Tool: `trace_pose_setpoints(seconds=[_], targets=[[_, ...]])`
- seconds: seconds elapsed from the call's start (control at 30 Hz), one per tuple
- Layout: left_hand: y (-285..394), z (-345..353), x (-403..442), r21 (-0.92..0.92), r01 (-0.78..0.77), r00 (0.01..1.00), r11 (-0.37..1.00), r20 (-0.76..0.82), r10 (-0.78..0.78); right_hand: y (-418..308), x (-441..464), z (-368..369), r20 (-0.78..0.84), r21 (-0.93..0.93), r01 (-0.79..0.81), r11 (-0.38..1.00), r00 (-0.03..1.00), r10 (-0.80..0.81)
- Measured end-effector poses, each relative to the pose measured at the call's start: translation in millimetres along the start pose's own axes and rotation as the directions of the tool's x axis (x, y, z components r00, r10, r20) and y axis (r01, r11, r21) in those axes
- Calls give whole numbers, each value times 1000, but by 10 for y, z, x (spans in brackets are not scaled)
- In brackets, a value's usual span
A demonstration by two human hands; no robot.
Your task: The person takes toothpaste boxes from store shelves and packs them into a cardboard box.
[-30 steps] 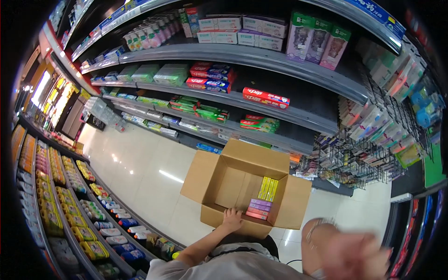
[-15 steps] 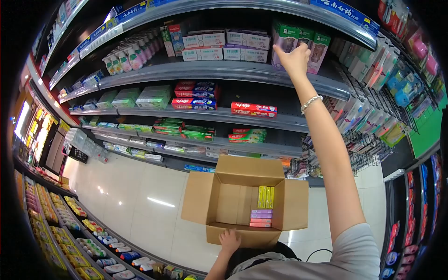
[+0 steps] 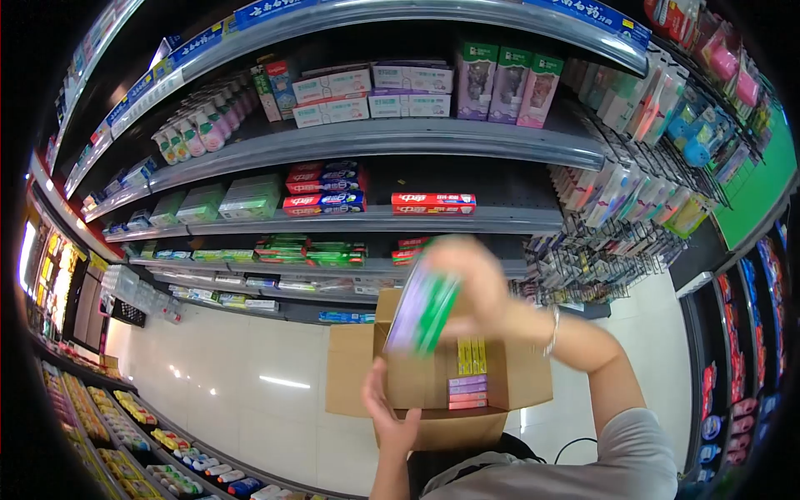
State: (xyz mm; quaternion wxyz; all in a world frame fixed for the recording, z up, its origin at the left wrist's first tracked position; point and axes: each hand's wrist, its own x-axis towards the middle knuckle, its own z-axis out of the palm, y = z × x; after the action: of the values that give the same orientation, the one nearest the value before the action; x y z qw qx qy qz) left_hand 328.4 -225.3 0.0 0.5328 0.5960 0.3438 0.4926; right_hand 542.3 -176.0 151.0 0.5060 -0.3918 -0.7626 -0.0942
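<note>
My right hand [image 3: 467, 279] is closed on a purple and green box [image 3: 423, 310], blurred by motion, above the open cardboard box [image 3: 458, 432]. Just below its lower end, my left hand [image 3: 390, 412] is raised with fingers apart and nothing in it, at the carton's left front corner. Inside the carton, yellow packs [image 3: 472, 356] stand beside purple and pink packs [image 3: 467, 392], on the right side. On the upper shelf, several tall green-topped boxes [image 3: 510, 87] stand upright side by side.
Shelves of toothpaste boxes [image 3: 433, 203] run across the front. Hanging packets on wire hooks [image 3: 608, 200] fill the right side. At the lower left is a shelf of bottles [image 3: 183, 460]. Pale floor tiles [image 3: 250, 417] lie left of the carton.
My right hand has come down from the upper shelf with the purple and green box. My left hand has lifted off the carton's near edge and opened.
</note>
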Motion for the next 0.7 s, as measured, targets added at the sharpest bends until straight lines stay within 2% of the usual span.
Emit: trace_pose_setpoints(seconds=[0.03,0.07,0.1,0.13,0.17,0.2,0.23,0.27,0.3,0.33,0.37,0.4,0.43,0.47,0.53,0.6,0.7], targets=[[-41,-7,47,-76,-71,997,995,7,72,-152,-236,95,182,56,-22,998,983,11],[-3,32,122,-114,-111,993,987,13,113,-362,-398,124,314,-119,-33,992,947,69],[35,71,196,-152,-149,988,977,19,154,-512,-488,119,403,-115,-156,981,896,189],[187,186,273,-170,-153,979,974,111,173,-581,-543,115,395,-121,-157,980,898,192],[266,269,307,-187,-154,961,970,201,191,-628,-588,111,420,-85,-263,961,865,274],[226,285,255,-186,-152,960,971,206,190,-656,-612,87,450,-49,-368,928,821,350],[133,270,156,-270,32,988,962,152,10,-648,-586,2,448,-50,-372,927,821,354],[26,249,83,-359,206,978,910,113,-177,-596,-517,-142,588,-98,-330,939,742,322],[-113,222,64,-339,192,981,921,92,-171,-519,-452,-288,712,-138,-282,950,639,293],[-52,209,81,-333,198,980,922,100,-174,-397,-387,-437,615,-261,-293,920,684,393],[60,203,117,-393,290,952,873,212,-221,-218,-157,-675,439,-398,-213,892,810,389],[119,200,145,-442,381,912,812,322,-253,31,30,-910,264,-417,-148,897,924,276],[107,171,135,-440,384,910,812,327,-253,252,207,-1115,54,-412,-272,870,945,321],[79,116,104,-368,406,898,836,332,-289,510,398,-1324,-50,-502,-249,828,964,260],[-52,-36,48,-294,428,884,854,331,-329,1089,636,-1663,-113,-619,-206,758,978,174],[-248,-234,-11,-230,443,872,866,334,-357,1653,730,-1819,-155,-859,-147,491,988,24],[-100,-322,2,-254,486,866,837,273,-420,2057,771,-1961,-148,-914,-208,348,970,192]])
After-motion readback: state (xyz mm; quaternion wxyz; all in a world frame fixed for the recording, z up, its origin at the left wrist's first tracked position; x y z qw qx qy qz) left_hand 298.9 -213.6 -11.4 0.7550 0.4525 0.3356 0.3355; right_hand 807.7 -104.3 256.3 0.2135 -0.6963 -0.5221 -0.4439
